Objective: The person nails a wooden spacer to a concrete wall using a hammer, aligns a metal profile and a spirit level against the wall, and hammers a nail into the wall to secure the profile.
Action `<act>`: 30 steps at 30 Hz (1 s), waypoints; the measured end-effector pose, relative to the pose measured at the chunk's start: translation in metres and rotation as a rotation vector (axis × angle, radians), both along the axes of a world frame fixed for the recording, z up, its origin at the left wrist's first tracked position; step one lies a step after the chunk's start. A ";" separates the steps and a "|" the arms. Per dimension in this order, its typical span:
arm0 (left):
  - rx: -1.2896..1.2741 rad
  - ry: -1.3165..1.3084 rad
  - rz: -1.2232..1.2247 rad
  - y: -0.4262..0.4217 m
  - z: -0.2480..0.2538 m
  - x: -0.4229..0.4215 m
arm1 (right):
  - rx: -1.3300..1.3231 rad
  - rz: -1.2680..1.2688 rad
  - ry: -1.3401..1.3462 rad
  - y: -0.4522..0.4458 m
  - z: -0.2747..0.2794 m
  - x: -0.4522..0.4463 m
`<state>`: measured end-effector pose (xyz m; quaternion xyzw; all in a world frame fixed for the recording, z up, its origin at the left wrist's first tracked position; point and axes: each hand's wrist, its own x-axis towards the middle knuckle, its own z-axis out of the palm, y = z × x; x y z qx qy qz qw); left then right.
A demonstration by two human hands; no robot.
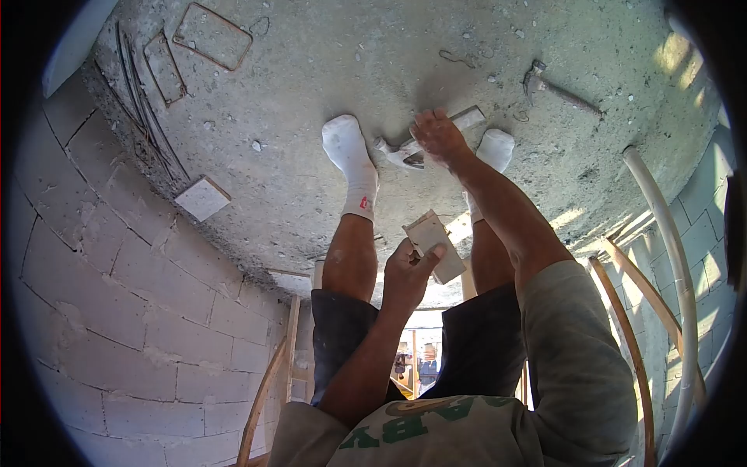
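Note:
My left hand [408,276] grips a small, flat, pale block [429,237] between thumb and fingers, above the gap between my legs. Farther forward, my right hand [440,136] is closed over a claw hammer [403,154] low over the concrete floor. The metal head shows left of this hand, near my left foot. A pale, straight bar sticks out on its other side, toward my right foot; whether it is the handle is unclear.
A second hammer [572,95] lies on the floor [296,70] at the upper right. Bent wire frames [214,35], long rods [140,101] and a pale block [203,198] are at the left, beside a block wall [140,265]. A curved pipe [673,233] and wooden poles stand right.

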<state>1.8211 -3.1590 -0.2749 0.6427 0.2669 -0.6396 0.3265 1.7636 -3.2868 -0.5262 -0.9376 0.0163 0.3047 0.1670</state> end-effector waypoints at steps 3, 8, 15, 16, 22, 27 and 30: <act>-0.022 -0.032 -0.018 0.000 -0.004 -0.002 | 0.020 -0.157 0.083 -0.011 0.028 -0.016; -0.027 -0.035 0.015 0.003 -0.006 -0.011 | 0.079 -0.422 0.174 -0.047 0.054 -0.041; -0.026 -0.051 -0.003 0.007 -0.014 -0.024 | -0.050 -0.538 0.099 -0.128 0.065 -0.105; -0.016 -0.055 -0.014 0.005 -0.014 -0.024 | -0.076 -0.571 0.086 -0.136 0.060 -0.118; -0.017 -0.051 0.018 -0.010 -0.013 -0.028 | -0.420 -0.839 0.232 -0.196 0.024 -0.139; -0.024 -0.039 0.029 -0.016 -0.012 -0.032 | -0.396 -0.669 0.344 -0.224 -0.003 -0.123; 0.017 -0.047 -0.042 -0.010 -0.013 -0.037 | -0.289 -0.730 0.308 -0.231 0.016 -0.122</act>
